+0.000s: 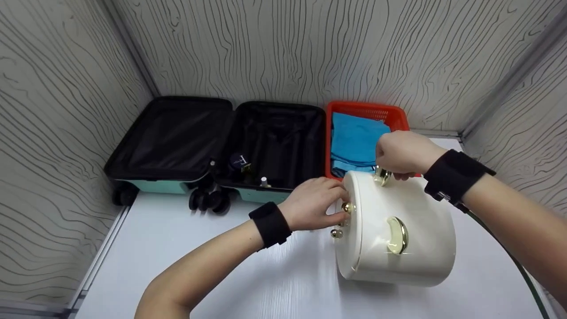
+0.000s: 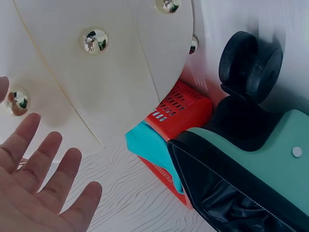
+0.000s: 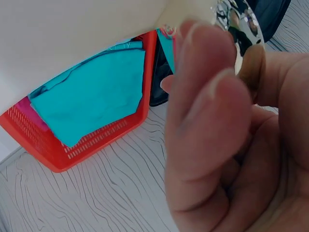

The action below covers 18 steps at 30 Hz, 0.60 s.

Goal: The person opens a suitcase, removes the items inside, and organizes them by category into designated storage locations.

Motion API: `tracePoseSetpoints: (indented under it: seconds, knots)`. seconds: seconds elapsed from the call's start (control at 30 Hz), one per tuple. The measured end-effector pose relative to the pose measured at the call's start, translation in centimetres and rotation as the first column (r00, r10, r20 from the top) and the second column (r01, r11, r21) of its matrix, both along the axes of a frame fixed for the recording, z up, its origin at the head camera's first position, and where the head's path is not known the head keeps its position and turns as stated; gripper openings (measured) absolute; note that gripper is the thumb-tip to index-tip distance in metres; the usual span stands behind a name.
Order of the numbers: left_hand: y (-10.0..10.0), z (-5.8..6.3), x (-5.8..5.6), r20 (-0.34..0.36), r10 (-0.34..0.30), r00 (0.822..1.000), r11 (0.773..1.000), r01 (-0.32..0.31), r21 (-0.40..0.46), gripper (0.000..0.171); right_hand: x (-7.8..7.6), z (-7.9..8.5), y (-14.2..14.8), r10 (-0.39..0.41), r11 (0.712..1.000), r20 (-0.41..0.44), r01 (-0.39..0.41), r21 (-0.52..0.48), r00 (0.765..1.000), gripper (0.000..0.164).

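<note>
A cream drum-shaped case with gold fittings stands on the table, its round flat face turned left. My right hand has its fingers curled round the gold handle on top. In the right wrist view, part of that shiny handle shows behind the fingers. At the round face, my left hand has its fingers spread beside a gold knob. The left wrist view shows the fingertips and thumb tip close around a knob. Seams cross the face between the knobs.
An opened suitcase with black lining lies at the back left, holding a dark round item and a small white-capped item. Behind the case sits a red basket with folded blue cloth. Patterned walls enclose the table.
</note>
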<state>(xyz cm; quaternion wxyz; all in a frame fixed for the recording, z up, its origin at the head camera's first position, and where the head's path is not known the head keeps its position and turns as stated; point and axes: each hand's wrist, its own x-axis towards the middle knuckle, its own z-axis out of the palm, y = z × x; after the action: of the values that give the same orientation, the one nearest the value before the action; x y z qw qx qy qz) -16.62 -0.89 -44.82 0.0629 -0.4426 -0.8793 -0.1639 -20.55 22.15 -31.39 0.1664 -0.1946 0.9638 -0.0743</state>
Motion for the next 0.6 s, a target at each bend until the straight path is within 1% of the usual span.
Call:
tracePoseSetpoints:
  seconds: [0.2, 0.37, 0.6]
  knots:
    - [-0.24, -0.11, -0.30, 0.020, 0.013, 1.000, 1.000, -0.013, 0.004, 0.024, -0.07, -0.18, -0.28, -0.014, 0.999, -0.021, 0.014, -0.032, 1.000, 0.030]
    - [-0.43, -0.15, -0.44, 0.014, 0.027, 1.000, 1.000, -0.027, 0.010, 0.023, -0.23, -0.39, -0.41, -0.022, 0.999, -0.037, 0.021, -0.042, 0.999, 0.031]
    - [-0.65, -0.21, -0.43, 0.008, 0.019, 1.000, 1.000, -0.020, 0.021, 0.022, -0.28, -0.86, -0.49, 0.020, 1.000, -0.102, -0.021, -0.014, 0.995, 0.031]
